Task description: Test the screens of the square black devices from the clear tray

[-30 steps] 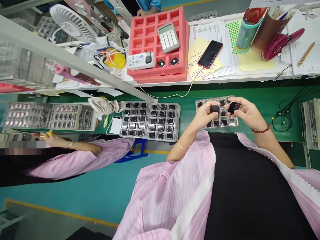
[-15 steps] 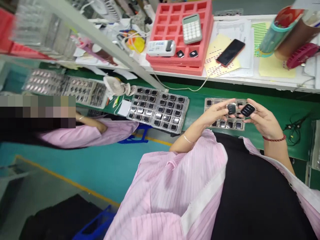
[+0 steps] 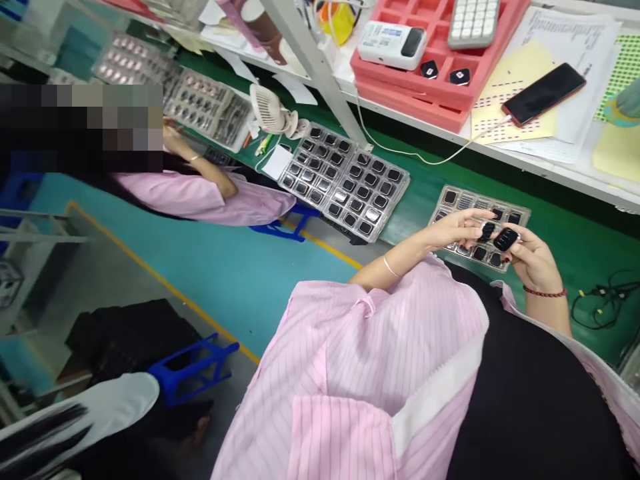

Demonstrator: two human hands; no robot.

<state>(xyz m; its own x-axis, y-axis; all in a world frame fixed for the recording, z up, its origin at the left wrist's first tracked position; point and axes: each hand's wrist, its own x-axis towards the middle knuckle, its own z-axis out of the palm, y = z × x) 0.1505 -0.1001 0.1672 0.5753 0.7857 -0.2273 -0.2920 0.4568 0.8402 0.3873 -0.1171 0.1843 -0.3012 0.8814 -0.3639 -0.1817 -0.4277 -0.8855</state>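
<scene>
While left grip (image 3: 457, 229) and right grip (image 3: 537, 263) pinch black pieces (image 3: 506, 239), the worktop (image 3: 585, 257) is green; floor (image 3: 235, 280), teal.

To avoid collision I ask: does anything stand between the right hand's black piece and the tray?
Apart from the right hand's fingers, nothing visible does. Beside its black piece, the left hand holds another piece, above the tray.

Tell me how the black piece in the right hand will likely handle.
The black piece is probably light, being small and pinched in the right hand. Its glossy surface may be slippery. Flat with rounded corners, it would likely slide, not roll.
</scene>
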